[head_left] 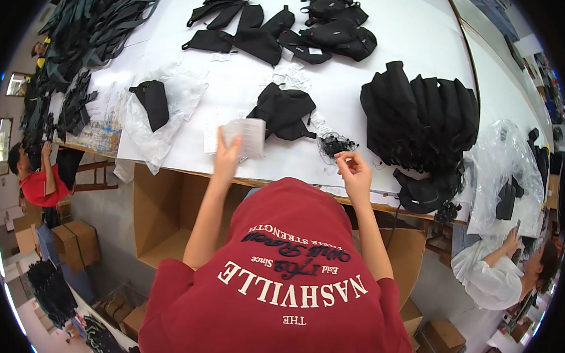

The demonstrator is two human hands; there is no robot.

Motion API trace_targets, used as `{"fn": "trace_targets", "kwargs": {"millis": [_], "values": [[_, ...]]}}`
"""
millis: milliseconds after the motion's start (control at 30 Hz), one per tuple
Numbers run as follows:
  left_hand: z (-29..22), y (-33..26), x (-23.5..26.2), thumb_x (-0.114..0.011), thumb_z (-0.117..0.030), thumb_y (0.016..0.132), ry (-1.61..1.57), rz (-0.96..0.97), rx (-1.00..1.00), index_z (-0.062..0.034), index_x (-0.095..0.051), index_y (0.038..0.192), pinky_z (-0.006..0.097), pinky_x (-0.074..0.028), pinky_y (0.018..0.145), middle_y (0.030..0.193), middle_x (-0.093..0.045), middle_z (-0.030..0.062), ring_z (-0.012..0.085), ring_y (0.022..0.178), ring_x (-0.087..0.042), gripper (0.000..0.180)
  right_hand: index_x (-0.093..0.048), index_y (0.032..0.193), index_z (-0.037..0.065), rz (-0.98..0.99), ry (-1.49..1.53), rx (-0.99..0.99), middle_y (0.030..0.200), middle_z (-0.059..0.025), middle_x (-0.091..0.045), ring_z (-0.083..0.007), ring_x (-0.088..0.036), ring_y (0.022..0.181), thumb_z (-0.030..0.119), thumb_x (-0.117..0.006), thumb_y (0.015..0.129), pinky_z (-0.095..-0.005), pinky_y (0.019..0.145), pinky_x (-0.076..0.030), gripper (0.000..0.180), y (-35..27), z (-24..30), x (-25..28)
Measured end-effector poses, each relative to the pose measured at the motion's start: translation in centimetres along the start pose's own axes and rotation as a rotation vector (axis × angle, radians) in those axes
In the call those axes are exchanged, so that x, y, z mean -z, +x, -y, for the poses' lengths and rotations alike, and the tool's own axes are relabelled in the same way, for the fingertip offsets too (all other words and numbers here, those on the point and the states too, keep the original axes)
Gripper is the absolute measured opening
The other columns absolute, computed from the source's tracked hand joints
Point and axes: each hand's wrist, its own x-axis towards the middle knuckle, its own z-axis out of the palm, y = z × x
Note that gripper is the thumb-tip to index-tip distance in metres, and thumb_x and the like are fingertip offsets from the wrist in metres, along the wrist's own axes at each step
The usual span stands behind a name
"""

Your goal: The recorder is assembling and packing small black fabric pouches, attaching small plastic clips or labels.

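My left hand is closed round a stack of white printed paper tags, slightly blurred, at the table's near edge. More white paper lies just beside it. My right hand is raised in a pinch beside a tangle of thin black tag strings; whatever is between its fingertips is too small to make out. Just beyond my hands, a black fabric pouch lies flat on the white table.
Loose white tags lie beyond the pouch, before several black bags. To the right sits a large pile of black bags; to the left, a black pouch on clear plastic. Dark straps heap far left. Co-workers sit at both sides.
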Motion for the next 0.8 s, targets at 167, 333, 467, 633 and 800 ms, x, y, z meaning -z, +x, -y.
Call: {"fn": "trace_targets", "kwargs": {"millis": [167, 333, 467, 633, 800], "values": [[-3.6, -4.9, -5.3, -0.065, -0.016, 0.087, 0.088, 0.328, -0.189, -0.0053, -0.041, 0.115, 0.028, -0.038, 0.090, 0.111, -0.045, 0.0070, 0.0161, 0.103, -0.046, 0.038, -0.059, 0.088, 0.003, 0.208, 0.709, -0.234, 0.064, 0.0042, -0.050, -0.0024, -0.041, 0.054, 0.007, -0.063, 0.087, -0.0189, 0.049, -0.030, 0.006, 0.1, 7.9, 0.6], [-5.3, -6.7, -7.4, -0.065, -0.002, 0.084, -0.196, 0.390, -0.187, -0.0031, -0.046, 0.105, 0.020, -0.042, 0.071, 0.105, -0.046, 0.0041, 0.0091, 0.087, -0.050, 0.029, -0.063, 0.083, 0.004, 0.161, 0.296, 0.059, 0.054, 0.0078, -0.035, -0.0011, -0.028, 0.049, 0.006, -0.067, 0.080, -0.0210, 0.046, -0.021, 0.006, -0.5, 12.1, 0.1], [-5.6, -6.9, -7.2, -0.065, -0.002, 0.084, 0.092, 0.336, -0.360, 0.0004, -0.054, 0.087, 0.020, -0.037, 0.058, 0.087, -0.048, 0.0023, 0.0063, 0.067, -0.049, 0.012, -0.063, 0.081, 0.004, 0.022, 0.161, 0.161, 0.052, 0.0054, -0.031, -0.0035, -0.026, 0.047, 0.006, -0.069, 0.078, -0.0238, 0.044, -0.020, 0.007, -0.7, 12.7, 0.0], [-5.5, -7.2, -7.5, -0.067, 0.000, 0.080, 0.194, 0.254, -0.479, 0.0018, -0.061, 0.085, 0.023, -0.040, 0.059, 0.079, -0.052, 0.0049, 0.0112, 0.070, -0.052, 0.008, -0.063, 0.082, 0.004, 0.043, 0.129, 0.187, 0.052, 0.0037, -0.031, -0.0046, -0.026, 0.047, 0.006, -0.069, 0.078, -0.0243, 0.044, -0.021, 0.007, -0.8, 12.5, 0.2], [-6.1, -7.0, -7.6, -0.066, -0.001, 0.081, 0.377, 0.264, -0.727, 0.0007, -0.066, 0.093, 0.025, -0.042, 0.063, 0.082, -0.055, 0.0064, 0.0133, 0.072, -0.054, 0.012, -0.063, 0.084, 0.004, 0.059, 0.140, 0.161, 0.051, 0.0037, -0.033, -0.0043, -0.028, 0.047, 0.006, -0.069, 0.079, -0.0235, 0.044, -0.022, 0.008, -0.6, 12.0, 0.2]]}}
